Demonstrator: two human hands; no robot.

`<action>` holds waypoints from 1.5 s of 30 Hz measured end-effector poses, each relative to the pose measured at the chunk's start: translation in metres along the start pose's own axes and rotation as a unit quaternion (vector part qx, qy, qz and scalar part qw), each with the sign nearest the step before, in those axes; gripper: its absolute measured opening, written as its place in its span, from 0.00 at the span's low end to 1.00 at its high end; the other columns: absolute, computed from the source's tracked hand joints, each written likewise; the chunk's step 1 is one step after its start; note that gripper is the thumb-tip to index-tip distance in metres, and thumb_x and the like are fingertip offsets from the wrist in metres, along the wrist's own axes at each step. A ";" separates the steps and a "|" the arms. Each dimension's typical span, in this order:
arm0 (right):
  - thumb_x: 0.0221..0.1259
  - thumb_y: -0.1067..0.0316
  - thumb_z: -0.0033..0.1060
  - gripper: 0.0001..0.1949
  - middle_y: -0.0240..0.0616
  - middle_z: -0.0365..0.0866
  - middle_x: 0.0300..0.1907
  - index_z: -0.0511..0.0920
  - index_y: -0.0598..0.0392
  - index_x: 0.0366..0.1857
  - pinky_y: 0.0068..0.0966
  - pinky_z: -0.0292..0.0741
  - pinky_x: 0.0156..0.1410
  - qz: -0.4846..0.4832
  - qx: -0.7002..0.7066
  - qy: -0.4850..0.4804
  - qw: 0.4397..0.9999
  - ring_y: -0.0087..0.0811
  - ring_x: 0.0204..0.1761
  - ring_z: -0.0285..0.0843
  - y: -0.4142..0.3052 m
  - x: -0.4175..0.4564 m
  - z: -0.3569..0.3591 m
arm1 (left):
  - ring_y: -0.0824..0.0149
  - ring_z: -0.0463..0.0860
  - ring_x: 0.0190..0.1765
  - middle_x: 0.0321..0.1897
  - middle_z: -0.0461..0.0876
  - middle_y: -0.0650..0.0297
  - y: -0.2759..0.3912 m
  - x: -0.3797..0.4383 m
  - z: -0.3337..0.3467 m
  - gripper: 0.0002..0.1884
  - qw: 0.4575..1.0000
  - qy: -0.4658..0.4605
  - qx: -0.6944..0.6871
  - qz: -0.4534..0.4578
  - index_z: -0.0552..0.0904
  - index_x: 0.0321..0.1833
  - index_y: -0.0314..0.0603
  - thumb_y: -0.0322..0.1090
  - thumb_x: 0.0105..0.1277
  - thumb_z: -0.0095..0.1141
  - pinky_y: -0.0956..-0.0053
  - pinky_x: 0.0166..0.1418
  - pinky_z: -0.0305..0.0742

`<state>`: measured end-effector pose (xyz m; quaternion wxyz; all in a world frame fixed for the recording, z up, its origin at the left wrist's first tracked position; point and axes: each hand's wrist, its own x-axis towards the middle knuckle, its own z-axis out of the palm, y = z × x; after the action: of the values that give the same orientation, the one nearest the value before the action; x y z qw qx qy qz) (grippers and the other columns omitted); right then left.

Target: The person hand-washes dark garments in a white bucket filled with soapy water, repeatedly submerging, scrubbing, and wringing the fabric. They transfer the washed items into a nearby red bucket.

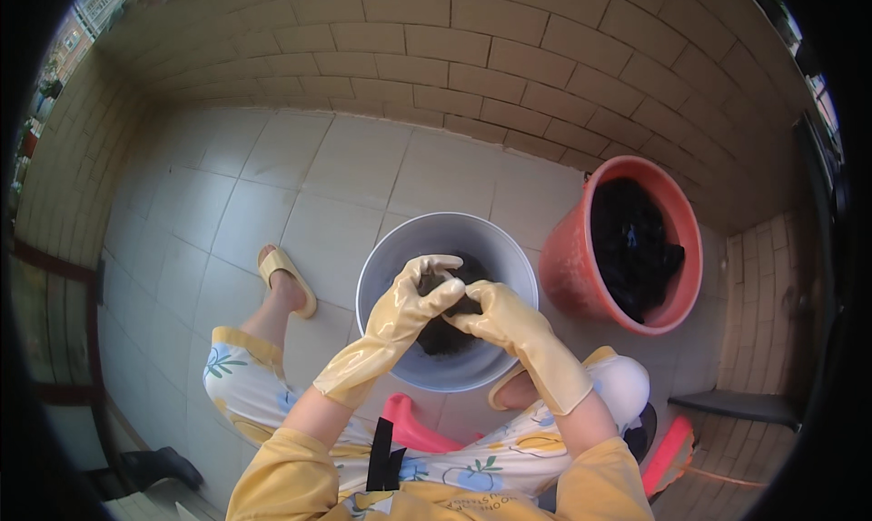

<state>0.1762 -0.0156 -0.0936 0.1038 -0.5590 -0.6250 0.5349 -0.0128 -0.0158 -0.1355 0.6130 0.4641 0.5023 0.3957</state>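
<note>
Both my hands wear long cream rubber gloves and meet over a round grey basin (381,248) that stands on the floor between my feet. Dark material (446,337) lies in the basin's bottom; what it is, I cannot tell. The fingers of my left hand (422,289) curve around a dark patch, with thumb and forefinger apart. My right hand (487,310) has its fingers bent, their tips close to the left thumb. Whether either hand grips some of the dark material is not clear.
A red plastic bucket (572,269) holding wet-looking black material (630,241) stands right of the basin, near the tiled wall (497,51). Pink plastic (415,425) shows below the basin. My slippered foot (289,282) is at left, a dark boot (163,468) at lower left.
</note>
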 end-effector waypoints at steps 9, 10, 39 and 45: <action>0.60 0.79 0.66 0.06 0.59 0.75 0.74 0.89 0.58 0.37 0.50 0.72 0.79 -0.263 0.421 0.115 0.861 0.53 0.74 0.75 0.017 -0.005 -0.026 | 0.62 0.80 0.37 0.39 0.84 0.55 -0.017 -0.006 -0.026 0.13 0.914 -0.097 0.391 -0.057 0.89 0.48 0.44 0.43 0.67 0.71 0.68 0.44 0.76; 0.64 0.79 0.62 0.08 0.58 0.75 0.74 0.87 0.59 0.43 0.52 0.73 0.79 -0.252 0.534 0.066 0.804 0.54 0.73 0.77 0.022 -0.002 -0.028 | 0.64 0.83 0.37 0.33 0.86 0.58 -0.016 -0.009 -0.024 0.10 0.927 -0.057 0.370 -0.014 0.87 0.44 0.39 0.37 0.66 0.68 0.67 0.42 0.76; 0.70 0.53 0.65 0.19 0.50 0.88 0.32 0.85 0.56 0.24 0.47 0.82 0.51 -0.152 -0.089 0.333 0.927 0.54 0.42 0.87 0.011 0.035 0.132 | 0.62 0.85 0.54 0.55 0.87 0.61 -0.146 0.001 0.019 0.27 0.890 0.204 -0.401 -0.069 0.83 0.62 0.41 0.59 0.77 0.60 0.61 0.56 0.82; 0.73 0.55 0.60 0.19 0.50 0.87 0.32 0.82 0.56 0.24 0.48 0.81 0.46 -0.104 -0.106 0.395 0.906 0.55 0.38 0.85 0.047 0.075 0.100 | 0.60 0.83 0.59 0.56 0.85 0.58 -0.055 0.000 0.038 0.18 0.897 0.233 -0.281 -0.250 0.81 0.65 0.48 0.48 0.87 0.47 0.63 0.62 0.80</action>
<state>0.1042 -0.0194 -0.2063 0.3376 -0.6639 -0.6407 0.1863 0.0253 -0.0361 -0.1864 0.6621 0.0260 0.5978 0.4512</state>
